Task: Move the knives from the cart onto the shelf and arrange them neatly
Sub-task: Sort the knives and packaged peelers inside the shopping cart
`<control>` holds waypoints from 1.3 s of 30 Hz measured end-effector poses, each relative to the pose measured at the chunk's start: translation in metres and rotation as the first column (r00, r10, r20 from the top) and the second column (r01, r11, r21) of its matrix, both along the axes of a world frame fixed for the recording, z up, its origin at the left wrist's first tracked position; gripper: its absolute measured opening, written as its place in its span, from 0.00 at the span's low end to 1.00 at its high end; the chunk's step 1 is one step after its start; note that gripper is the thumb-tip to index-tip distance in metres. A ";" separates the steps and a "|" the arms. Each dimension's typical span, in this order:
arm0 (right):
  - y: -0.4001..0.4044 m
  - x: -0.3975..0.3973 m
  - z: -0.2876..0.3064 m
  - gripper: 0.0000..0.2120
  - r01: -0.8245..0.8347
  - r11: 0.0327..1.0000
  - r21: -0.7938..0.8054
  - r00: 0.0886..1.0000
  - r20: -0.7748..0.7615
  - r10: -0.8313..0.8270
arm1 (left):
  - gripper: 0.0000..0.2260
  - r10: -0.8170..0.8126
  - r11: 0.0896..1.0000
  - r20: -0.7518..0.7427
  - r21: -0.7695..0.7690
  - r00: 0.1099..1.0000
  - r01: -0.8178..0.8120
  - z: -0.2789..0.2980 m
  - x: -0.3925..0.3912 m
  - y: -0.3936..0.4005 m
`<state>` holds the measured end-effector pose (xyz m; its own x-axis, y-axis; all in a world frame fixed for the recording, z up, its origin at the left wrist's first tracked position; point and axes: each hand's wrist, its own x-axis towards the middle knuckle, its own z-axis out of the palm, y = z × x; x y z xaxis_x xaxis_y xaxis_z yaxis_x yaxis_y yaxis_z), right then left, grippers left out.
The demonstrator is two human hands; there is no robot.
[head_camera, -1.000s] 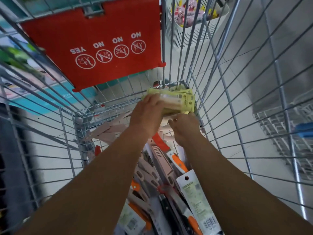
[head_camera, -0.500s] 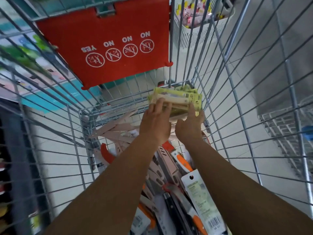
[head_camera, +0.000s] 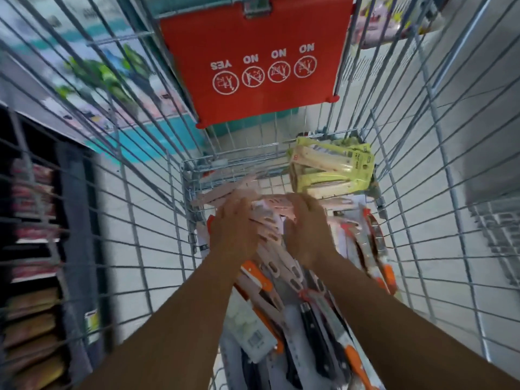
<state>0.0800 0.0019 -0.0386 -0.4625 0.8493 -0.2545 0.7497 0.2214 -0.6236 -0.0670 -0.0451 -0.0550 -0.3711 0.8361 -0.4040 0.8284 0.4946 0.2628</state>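
Nearest in the wire cart (head_camera: pixel 157 220) lie black-handled knives (head_camera: pixel 316 337) and orange-handled knives (head_camera: pixel 257 278) on white cards. Farther in, the left hand (head_camera: pixel 235 230) and right hand (head_camera: pixel 308 229) press against a bundle of pale pink knives (head_camera: pixel 267 218); motion blur hides the grip. Beyond, yellow-green carded knives (head_camera: pixel 332 171) lean in the far corner.

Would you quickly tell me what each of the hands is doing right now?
Left hand: on the pink knives; blurred, grip cannot be told.
Right hand: on the same pile; grip cannot be told.
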 end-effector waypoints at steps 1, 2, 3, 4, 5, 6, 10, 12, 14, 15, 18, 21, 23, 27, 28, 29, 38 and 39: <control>-0.003 -0.004 -0.003 0.26 -0.103 0.995 -0.014 0.994 0.031 0.104 | 0.22 -0.021 0.999 -0.014 -0.040 1.000 0.021 -0.001 -0.001 -0.006; -0.005 -0.009 -0.007 0.27 -0.195 0.981 -0.013 0.977 0.084 0.195 | 0.24 -0.071 0.994 -0.034 -0.083 0.997 0.068 -0.003 0.001 -0.013; -0.005 -0.012 -0.011 0.28 -0.265 0.964 -0.010 0.955 0.140 0.263 | 0.26 -0.117 0.986 -0.039 -0.122 0.992 0.112 -0.005 0.002 -0.019; -0.004 -0.016 -0.014 0.28 -0.308 0.951 -0.017 0.934 0.184 0.306 | 0.26 -0.118 0.985 -0.021 -0.126 0.993 0.115 -0.008 0.004 -0.024; -0.002 -0.020 -0.017 0.29 -0.330 0.943 -0.035 0.919 0.217 0.329 | 0.26 -0.100 0.987 -0.004 -0.130 0.995 0.098 -0.008 0.005 -0.027; 0.001 -0.024 -0.020 0.31 -0.340 0.939 -0.057 0.907 0.246 0.343 | 0.25 -0.080 0.990 0.011 -0.118 0.997 0.080 -0.009 0.006 -0.029; 0.011 -0.035 -0.031 0.31 -0.389 0.917 -0.092 0.842 0.368 0.394 | 0.25 -0.053 0.998 0.006 -0.037 0.999 0.053 -0.005 0.014 -0.036; 0.013 -0.034 -0.031 0.26 -0.403 0.912 -0.081 0.828 0.393 0.400 | 0.25 -0.040 0.999 -0.015 -0.018 0.999 0.040 -0.003 0.014 -0.038; 0.014 -0.030 -0.028 0.21 -0.427 0.904 -0.028 0.813 0.424 0.398 | 0.24 -0.024 1.000 -0.016 -0.014 1.000 0.024 0.001 0.011 -0.036; 0.014 -0.029 -0.026 0.18 -0.444 0.896 -0.012 0.804 0.436 0.404 | 0.24 -0.014 1.000 0.005 -0.006 1.000 0.014 0.002 0.009 -0.034; 0.019 -0.031 -0.021 0.15 -0.411 0.911 -0.018 0.830 0.406 0.382 | 0.19 0.093 0.995 0.098 0.021 0.991 -0.095 0.005 0.001 -0.029; 0.029 -0.042 -0.022 0.18 -0.289 0.956 -0.053 0.895 0.340 0.290 | 0.19 0.216 0.974 0.072 0.046 0.974 -0.220 0.006 -0.009 -0.021; 0.032 -0.048 -0.026 0.21 -0.268 0.961 -0.064 0.895 0.352 0.273 | 0.22 0.212 0.976 -0.016 0.061 0.977 -0.211 0.004 -0.017 -0.013; 0.036 -0.053 -0.038 0.15 -0.338 0.941 0.028 0.872 0.386 0.302 | 0.26 0.177 0.984 -0.072 0.053 0.982 -0.173 -0.004 -0.033 0.004; 0.038 -0.053 -0.041 0.13 -0.320 0.946 0.054 0.886 0.370 0.279 | 0.27 0.163 0.986 -0.075 0.036 0.984 -0.160 -0.007 -0.037 0.008; 0.041 -0.054 -0.042 0.11 -0.289 0.955 0.067 0.905 0.346 0.249 | 0.28 0.150 0.989 -0.071 0.013 0.986 -0.149 -0.009 -0.040 0.011; 0.048 -0.068 -0.051 0.09 -0.198 0.979 0.044 0.931 0.320 0.174 | 0.27 0.059 0.997 0.035 -0.056 0.998 -0.057 -0.024 -0.059 0.015; 0.049 -0.070 -0.052 0.08 -0.196 0.980 0.033 0.925 0.338 0.174 | 0.28 0.084 0.996 0.031 -0.019 0.996 -0.083 -0.022 -0.057 0.015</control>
<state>0.0096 0.0507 -0.0905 -0.5115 0.7766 -0.3677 0.8531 0.4077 -0.3255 -0.1243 -0.0304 -0.0775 -0.4261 0.7952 -0.4314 0.7751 0.5668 0.2791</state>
